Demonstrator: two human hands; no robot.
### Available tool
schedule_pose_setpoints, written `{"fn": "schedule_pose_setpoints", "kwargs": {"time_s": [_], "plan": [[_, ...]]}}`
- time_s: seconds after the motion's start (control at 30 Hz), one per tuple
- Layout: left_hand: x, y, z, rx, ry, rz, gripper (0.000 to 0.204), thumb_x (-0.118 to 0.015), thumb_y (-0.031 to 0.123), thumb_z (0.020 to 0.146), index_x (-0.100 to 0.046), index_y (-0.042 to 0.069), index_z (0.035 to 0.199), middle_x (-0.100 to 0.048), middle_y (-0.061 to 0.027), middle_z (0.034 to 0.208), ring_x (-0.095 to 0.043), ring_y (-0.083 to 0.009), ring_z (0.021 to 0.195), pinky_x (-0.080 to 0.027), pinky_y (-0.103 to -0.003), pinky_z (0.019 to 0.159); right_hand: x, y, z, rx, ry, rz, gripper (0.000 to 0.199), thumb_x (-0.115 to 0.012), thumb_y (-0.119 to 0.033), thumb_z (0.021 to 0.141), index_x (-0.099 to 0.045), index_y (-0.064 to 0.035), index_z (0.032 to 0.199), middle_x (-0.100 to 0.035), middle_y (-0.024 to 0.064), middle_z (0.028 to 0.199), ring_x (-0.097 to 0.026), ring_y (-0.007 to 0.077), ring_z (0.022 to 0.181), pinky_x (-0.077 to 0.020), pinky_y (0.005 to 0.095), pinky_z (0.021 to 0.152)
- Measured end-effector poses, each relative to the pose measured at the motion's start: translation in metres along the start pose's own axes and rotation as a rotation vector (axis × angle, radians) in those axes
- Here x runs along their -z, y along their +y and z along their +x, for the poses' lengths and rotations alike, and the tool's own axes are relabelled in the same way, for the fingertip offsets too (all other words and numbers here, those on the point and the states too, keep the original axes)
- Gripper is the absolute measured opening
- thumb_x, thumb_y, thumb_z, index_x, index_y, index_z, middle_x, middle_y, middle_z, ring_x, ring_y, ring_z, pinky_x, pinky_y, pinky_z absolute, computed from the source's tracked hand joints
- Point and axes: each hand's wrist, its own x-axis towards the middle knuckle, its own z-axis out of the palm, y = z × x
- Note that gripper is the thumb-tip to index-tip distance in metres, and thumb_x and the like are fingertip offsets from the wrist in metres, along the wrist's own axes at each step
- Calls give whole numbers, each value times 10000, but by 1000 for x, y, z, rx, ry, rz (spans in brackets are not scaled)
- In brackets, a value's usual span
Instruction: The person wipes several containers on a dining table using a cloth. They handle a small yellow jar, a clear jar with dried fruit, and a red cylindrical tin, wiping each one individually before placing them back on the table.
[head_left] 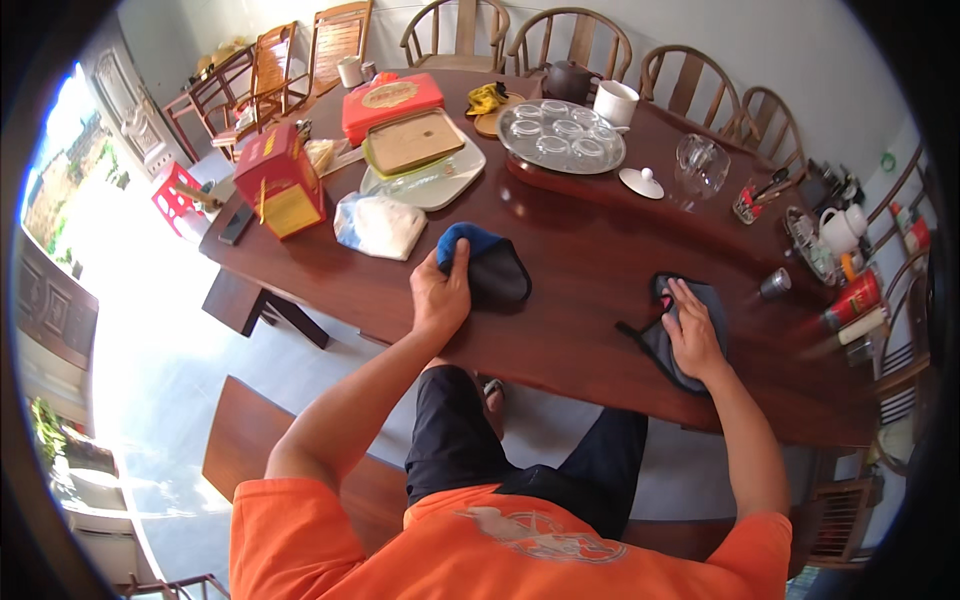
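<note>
My left hand grips a blue and dark grey cloth, its thumb over the blue side. The rest of the cloth hangs over the dark red-brown wooden table near the front edge. Farther right, my right hand lies flat with fingers extended on a grey cloth with black edging. A narrow black strip sticks out from that cloth toward the left. Something small and reddish shows by my right fingertips, too small to make out. A crumpled white packet sits just beyond my left hand.
Left on the table are a red box, a phone, stacked trays and a red tin. Farther back stand a round tray of glasses, a dark teapot and a white mug. A metal cup is right.
</note>
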Motion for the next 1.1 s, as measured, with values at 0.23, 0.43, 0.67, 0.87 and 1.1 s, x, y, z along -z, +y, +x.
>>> {"fn": "schedule_pose_setpoints", "kwargs": {"time_s": [0.23,0.43,0.67,0.87,1.1], "plan": [[-19,17,-33,83,-69,-227,399,-666,317,1091,-663,-55,945,-681,-146,748,-601,-194,707,-515,-406,688,-10,43,29,-275,38,-211,557,-541,-279,1099,-541,140,1465,-491,274,1615,-428,424,1532,-352,478,1247],[-33,26,-48,286,-304,-299,219,-687,155,1052,-663,-62,1071,-674,-83,865,-559,-117,796,-509,-347,714,-14,8,38,-558,3,-337,665,-487,-496,1099,-528,-27,1569,-434,269,1657,-371,444,1551,-323,561,1247],[-42,74,-37,-190,-170,-62,384,-639,67,1005,-545,-37,1362,-703,-352,1013,-666,-568,1006,-530,-540,858,-24,30,32,-575,69,-353,705,-468,-519,1095,-518,1,1570,-440,308,1638,-368,500,1537,-299,583,1255],[-70,103,-36,160,-397,-296,354,-658,274,1086,-678,-56,1212,-677,-65,818,-566,-159,723,-501,-364,684,-30,32,44,-442,105,-329,593,-529,-396,1088,-621,77,1433,-553,314,1543,-479,454,1480,-369,504,1229],[-78,121,-64,296,-587,-633,471,-608,392,1113,-672,-73,1152,-684,-35,910,-567,-108,804,-517,-329,720,-9,-75,70,-65,-57,1465,374,-601,-313,1137,-713,-13,1332,-741,66,1153,-656,113,1075,-517,270,904]]}}
